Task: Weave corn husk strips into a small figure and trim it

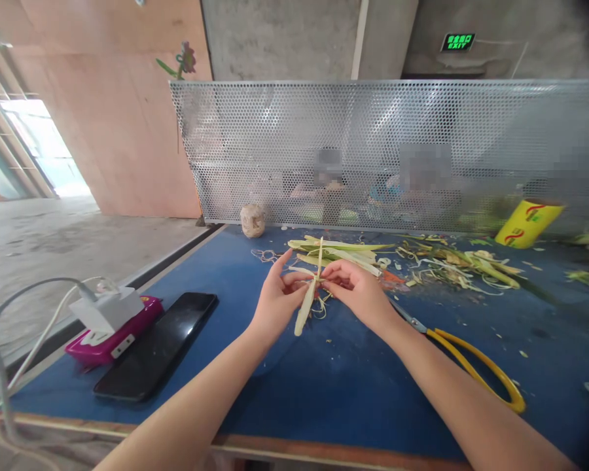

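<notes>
Both my hands are raised above the blue table (324, 386) and pinch a small piece made of pale leaf strips (310, 294). My left hand (275, 301) grips it from the left, fingers closed on the crossing strips. My right hand (356, 288) pinches it from the right. One strip sticks up, another hangs down toward the table. Thin fibres dangle under the piece.
A pile of green leaf strips (338, 252) and scraps (451, 265) lies behind my hands. Yellow-handled scissors (471, 360) lie on the right. A black phone (160, 343), a pink power strip with white charger (110, 320), a twine ball (252, 219) and a yellow roll (527, 222) sit about. People work behind a perforated screen (373, 144).
</notes>
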A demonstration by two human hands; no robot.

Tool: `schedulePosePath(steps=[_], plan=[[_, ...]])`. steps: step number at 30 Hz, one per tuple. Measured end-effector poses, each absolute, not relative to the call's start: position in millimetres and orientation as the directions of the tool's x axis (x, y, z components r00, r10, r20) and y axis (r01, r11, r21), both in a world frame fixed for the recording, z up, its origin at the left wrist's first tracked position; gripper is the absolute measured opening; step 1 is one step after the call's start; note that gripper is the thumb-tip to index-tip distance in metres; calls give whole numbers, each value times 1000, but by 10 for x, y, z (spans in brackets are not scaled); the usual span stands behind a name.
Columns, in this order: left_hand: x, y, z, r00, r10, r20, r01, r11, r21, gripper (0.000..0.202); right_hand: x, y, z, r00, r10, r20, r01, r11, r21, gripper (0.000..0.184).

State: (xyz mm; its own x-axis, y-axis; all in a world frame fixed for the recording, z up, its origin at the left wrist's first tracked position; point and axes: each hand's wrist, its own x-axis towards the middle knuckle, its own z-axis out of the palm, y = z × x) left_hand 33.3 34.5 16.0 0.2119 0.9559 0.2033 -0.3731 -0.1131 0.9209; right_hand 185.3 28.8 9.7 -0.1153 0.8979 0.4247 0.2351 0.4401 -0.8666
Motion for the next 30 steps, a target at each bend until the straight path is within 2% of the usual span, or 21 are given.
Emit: schedulePosePath(steps=[5,10,16,23,27,30], plan=[[329,364,145,206,948,245,-370,-156,916,80,1853,271,110,-107,853,511,284,518,-807,5],[330,372,166,207,955,214,-358,-129,925,82,1852,271,106,-89,791,605,392,586,-709,7],[334,376,156,249,948,199,-392,-89,916,82,1830,258,87,-79,772,631,475,586,-657,10],[328,348,195,282,957,73,-425,56,904,66,1834,250,92,-94,781,618,498,574,-650,10],[330,355,193,301,950,87,-470,69,880,73,1826,239,86,-104,758,643,533,589,-608,10],[323,361,189,287,952,107,-486,49,873,75,1801,200,79,-163,700,695,549,649,-526,20]])
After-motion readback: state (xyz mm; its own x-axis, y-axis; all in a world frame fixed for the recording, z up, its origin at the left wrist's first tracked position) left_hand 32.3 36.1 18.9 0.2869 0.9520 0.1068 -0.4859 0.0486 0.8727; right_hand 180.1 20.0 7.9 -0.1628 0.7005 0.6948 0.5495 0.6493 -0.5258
